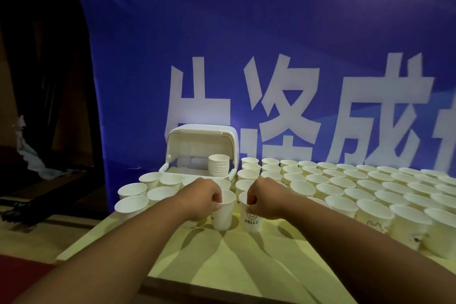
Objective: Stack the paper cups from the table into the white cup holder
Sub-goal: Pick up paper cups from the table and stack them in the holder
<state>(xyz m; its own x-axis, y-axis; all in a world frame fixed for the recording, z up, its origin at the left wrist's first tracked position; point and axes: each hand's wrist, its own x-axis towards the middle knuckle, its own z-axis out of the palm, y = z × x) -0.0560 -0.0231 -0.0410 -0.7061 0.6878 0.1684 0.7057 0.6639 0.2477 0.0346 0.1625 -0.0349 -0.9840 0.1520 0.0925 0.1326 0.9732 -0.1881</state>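
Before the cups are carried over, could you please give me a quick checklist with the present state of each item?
1. Left hand gripping plain cup at its rim: ok.
2. Right hand gripping HELLO cup: ok.
3. Cup holder lid open: ok.
4. Room above the stack in the holder: ok.
5. Held cups empty: cannot tell.
6. Both cups lifted off the table: cannot tell.

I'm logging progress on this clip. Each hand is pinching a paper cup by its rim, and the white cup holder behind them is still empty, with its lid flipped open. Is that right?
Not quite. In the head view the white cup holder is not empty: a stack of paper cups already stands inside it. The rest holds: the lid is flipped open, the left hand pinches a plain cup by its rim, and the right hand pinches the HELLO cup.
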